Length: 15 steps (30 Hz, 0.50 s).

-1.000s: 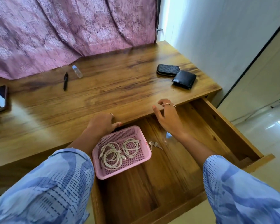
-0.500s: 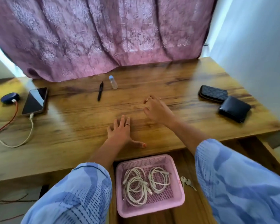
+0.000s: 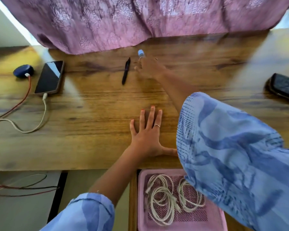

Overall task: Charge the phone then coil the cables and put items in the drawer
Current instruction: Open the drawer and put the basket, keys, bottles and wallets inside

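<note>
Nearest, coiled white cables [image 3: 165, 197] lie in the pink basket [image 3: 158, 226] inside the open drawer [image 3: 133, 202]. Left hand [image 3: 147, 135] rests flat on the desk [image 3: 93, 135], fingers spread. Farther back, blurred right hand [image 3: 148, 68] reaches beside the small bottle [image 3: 141, 53] and pen [image 3: 126, 70], grip unclear; phone [image 3: 49, 77] lies far left, plugged in.

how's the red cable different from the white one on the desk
The red cable plugs into the dark blue charger puck; the white cable plugs into the phone. The red cable runs fairly straight off the left edge, while the white cable curves in a loose loop. Both lie uncoiled on the desk.
</note>
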Available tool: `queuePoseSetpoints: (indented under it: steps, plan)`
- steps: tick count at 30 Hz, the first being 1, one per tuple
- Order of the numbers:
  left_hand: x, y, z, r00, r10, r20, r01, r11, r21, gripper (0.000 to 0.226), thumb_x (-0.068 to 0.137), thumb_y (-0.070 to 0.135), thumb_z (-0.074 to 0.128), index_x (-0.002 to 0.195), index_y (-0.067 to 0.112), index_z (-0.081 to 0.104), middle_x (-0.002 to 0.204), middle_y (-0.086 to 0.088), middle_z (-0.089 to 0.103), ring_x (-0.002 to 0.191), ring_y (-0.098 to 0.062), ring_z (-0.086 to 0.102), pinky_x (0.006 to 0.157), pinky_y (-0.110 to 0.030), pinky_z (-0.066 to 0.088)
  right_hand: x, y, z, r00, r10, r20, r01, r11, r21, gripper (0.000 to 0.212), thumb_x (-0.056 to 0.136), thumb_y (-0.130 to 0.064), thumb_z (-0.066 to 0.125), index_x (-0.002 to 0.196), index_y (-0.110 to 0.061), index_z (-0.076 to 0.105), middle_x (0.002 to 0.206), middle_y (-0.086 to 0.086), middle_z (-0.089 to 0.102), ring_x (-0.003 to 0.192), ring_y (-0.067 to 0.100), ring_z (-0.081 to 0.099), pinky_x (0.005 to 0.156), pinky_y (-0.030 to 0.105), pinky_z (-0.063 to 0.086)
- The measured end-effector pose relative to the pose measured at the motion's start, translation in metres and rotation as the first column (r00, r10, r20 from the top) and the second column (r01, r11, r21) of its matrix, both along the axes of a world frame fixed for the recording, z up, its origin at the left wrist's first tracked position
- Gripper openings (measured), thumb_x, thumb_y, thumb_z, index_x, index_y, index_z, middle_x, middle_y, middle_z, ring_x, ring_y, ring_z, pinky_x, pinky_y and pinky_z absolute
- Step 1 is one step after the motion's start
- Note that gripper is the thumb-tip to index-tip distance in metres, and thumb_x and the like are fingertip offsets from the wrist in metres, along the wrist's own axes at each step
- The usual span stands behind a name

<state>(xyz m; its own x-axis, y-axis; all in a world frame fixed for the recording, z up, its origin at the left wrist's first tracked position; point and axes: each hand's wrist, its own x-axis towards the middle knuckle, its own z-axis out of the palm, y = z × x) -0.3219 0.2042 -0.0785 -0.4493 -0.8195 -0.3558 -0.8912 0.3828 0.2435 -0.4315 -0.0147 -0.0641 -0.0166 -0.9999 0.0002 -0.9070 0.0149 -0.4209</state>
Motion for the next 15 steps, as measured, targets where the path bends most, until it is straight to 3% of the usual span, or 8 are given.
queuePoseSetpoints:
  steps: [4,7,12,15]
  plan:
    - [0.000,-0.001,-0.004,1.000,-0.002,0.003,0.002,1.000,-0.024,0.116,0.072,0.071,0.053,0.147,0.028,-0.024,0.151,0.007,-0.036,0.139,-0.023,-0.034,0.110,-0.057,-0.014,0.006,-0.003,0.005,0.999,-0.027,0.021,0.026,0.999,0.019,0.038,0.093,-0.031,0.044,0.122,-0.008,0.056,0.126,0.017,0.056,0.116,0.035,0.052,0.093,0.038,0.043]
    - [0.000,0.000,-0.004,1.000,0.001,-0.005,-0.001,1.000,-0.030,0.117,0.071,0.071,0.055,0.147,0.028,-0.024,0.152,0.008,-0.035,0.139,-0.023,-0.034,0.110,-0.058,-0.013,0.001,0.000,0.004,0.993,-0.117,0.034,0.118,0.992,-0.050,0.031,0.093,-0.019,0.042,0.115,-0.006,0.059,0.118,0.017,0.060,0.109,0.034,0.057,0.087,0.037,0.046]
    - [0.000,0.001,0.002,1.000,-0.007,-0.013,0.007,1.000,0.015,0.134,0.056,0.083,0.057,0.146,0.028,-0.026,0.151,0.008,-0.036,0.138,-0.024,-0.035,0.111,-0.059,-0.015,-0.009,0.027,0.012,0.965,-0.168,0.199,0.202,0.966,-0.162,0.025,0.090,-0.008,0.044,0.106,-0.001,0.061,0.116,0.020,0.063,0.109,0.036,0.056,0.090,0.037,0.045]
    - [0.000,0.000,0.003,1.000,-0.007,-0.005,0.007,0.999,0.052,0.140,0.050,0.088,0.056,0.144,0.029,-0.029,0.150,0.007,-0.039,0.136,-0.024,-0.038,0.109,-0.059,-0.019,-0.027,0.059,0.018,0.918,-0.192,0.347,0.252,0.958,-0.138,0.021,0.087,-0.007,0.046,0.102,-0.001,0.059,0.111,0.017,0.064,0.103,0.033,0.059,0.084,0.032,0.043]
